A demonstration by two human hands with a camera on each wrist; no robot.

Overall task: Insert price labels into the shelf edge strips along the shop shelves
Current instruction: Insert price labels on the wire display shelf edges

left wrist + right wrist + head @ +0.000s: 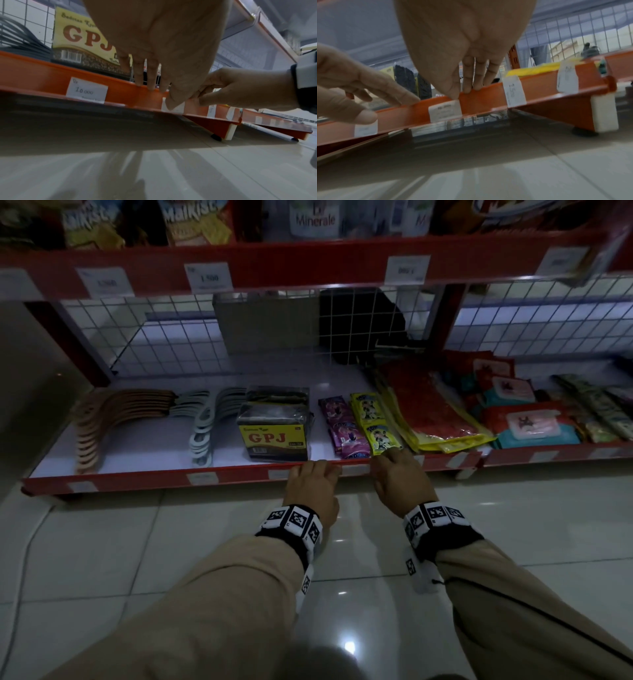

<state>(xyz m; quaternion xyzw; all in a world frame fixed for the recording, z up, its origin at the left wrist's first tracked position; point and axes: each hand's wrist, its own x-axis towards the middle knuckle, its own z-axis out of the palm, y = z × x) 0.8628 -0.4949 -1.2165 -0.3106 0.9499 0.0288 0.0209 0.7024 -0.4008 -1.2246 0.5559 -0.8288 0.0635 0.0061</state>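
A white price label (445, 112) sits in the red shelf edge strip (154, 479) of the bottom shelf, between my two hands (356, 470). My right hand (397, 470) pinches its top edge: the thumb (453, 94) is on the front and the fingers (476, 81) are curled over the strip's lip. My left hand (315, 474) lies just left of it with straight fingers (149, 81) resting on the strip's top edge. In the left wrist view its thumb (171, 102) overlaps the label (178, 109); whether it touches is unclear.
Other labels sit in the strip: a 10.000 one (87, 90) under the GPJ box (275, 433) and two at the right end (515, 92). Hangers (120, 419), sachets (359, 422) and packets (428, 409) lie on the shelf. A glossy tiled floor (102, 542) lies below.
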